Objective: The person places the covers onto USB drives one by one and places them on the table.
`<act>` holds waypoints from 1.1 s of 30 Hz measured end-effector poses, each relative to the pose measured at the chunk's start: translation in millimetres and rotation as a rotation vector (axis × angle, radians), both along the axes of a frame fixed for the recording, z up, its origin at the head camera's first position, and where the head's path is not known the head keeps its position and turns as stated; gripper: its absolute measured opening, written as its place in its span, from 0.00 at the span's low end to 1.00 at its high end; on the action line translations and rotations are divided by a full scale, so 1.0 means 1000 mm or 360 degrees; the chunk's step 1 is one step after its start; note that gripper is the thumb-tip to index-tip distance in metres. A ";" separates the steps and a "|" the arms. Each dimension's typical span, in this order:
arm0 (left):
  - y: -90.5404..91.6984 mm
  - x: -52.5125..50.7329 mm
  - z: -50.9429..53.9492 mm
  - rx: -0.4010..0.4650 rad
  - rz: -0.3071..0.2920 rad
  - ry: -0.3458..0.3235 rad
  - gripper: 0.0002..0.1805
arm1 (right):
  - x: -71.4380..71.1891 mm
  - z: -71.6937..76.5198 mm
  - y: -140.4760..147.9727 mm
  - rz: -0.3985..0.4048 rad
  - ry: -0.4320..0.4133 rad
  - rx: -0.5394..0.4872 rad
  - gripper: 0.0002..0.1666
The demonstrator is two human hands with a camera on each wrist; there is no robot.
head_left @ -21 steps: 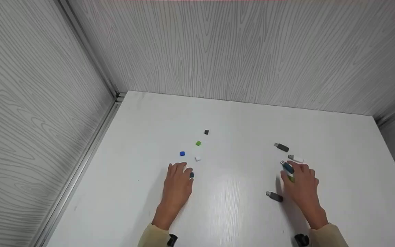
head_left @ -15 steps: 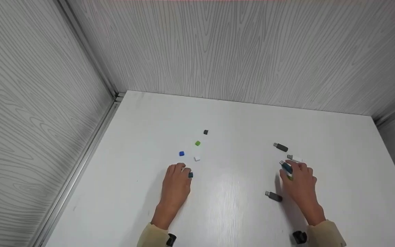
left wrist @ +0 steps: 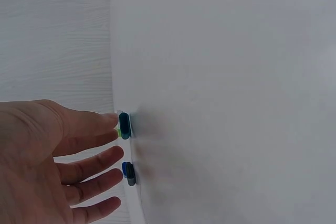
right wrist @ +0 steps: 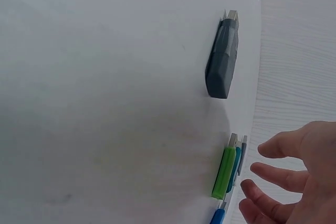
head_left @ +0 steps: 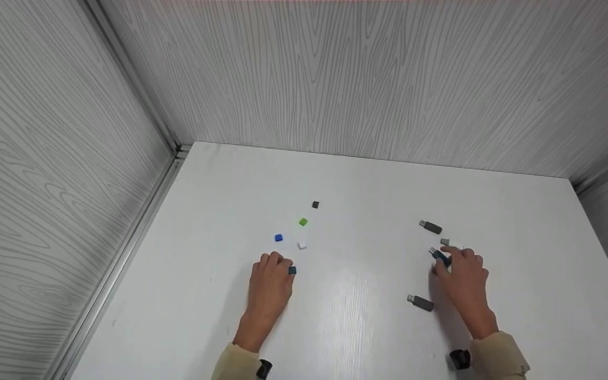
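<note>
In the head view my left hand (head_left: pixel 269 290) pinches a small teal cap (head_left: pixel 292 270) between thumb and index finger, low over the white table. The left wrist view shows this teal cap (left wrist: pixel 124 125) at the tips of my left hand (left wrist: pixel 79 156), the other fingers spread. My right hand (head_left: pixel 462 279) hovers with thumb and index finger on either side of a teal USB stick (head_left: pixel 440 257). Seen from the right wrist, my right hand (right wrist: pixel 294 174) has parted fingers beside a green stick (right wrist: pixel 224 172), with the teal stick (right wrist: pixel 234 169) behind it.
Blue (head_left: pixel 278 238), white (head_left: pixel 302 245), green (head_left: pixel 303 222) and black (head_left: pixel 315 205) caps lie beyond the left hand. Near the right hand lie two dark sticks (head_left: pixel 430 227), one nearer the front (head_left: pixel 420 303), and a white stick (head_left: pixel 445 241). Grey wood-grain panels (head_left: pixel 335 79) border the table.
My left thumb and index finger have closed round the teal cap. The right thumb has moved up beside the teal stick, covering the green stick in the head view.
</note>
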State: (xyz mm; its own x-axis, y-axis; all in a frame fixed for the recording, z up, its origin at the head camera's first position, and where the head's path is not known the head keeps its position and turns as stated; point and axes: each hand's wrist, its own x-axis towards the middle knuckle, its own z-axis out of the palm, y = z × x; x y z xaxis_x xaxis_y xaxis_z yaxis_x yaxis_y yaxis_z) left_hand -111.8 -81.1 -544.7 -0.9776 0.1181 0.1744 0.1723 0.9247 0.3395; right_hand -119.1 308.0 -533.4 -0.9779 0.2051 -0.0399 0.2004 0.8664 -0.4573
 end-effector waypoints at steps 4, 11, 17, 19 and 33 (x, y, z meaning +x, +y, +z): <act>0.002 -0.001 0.001 -0.0012 -0.0009 0.0006 0.13 | 0.000 -0.002 0.001 -0.0035 -0.0014 0.0013 0.26; 0.002 0.000 -0.002 -0.0049 0.0002 -0.0029 0.14 | 0.000 -0.006 0.000 -0.0092 -0.0066 -0.0039 0.26; 0.002 0.001 -0.004 -0.0063 0.0020 -0.0045 0.14 | -0.001 -0.008 -0.001 -0.0083 -0.0069 -0.0035 0.25; 0.004 0.001 -0.005 -0.0077 0.0022 -0.0048 0.14 | 0.000 -0.009 -0.001 -0.0080 -0.0051 -0.0025 0.24; 0.011 0.000 -0.005 -0.0093 0.0004 -0.0041 0.12 | 0.001 -0.009 0.002 -0.0062 0.0025 0.0016 0.21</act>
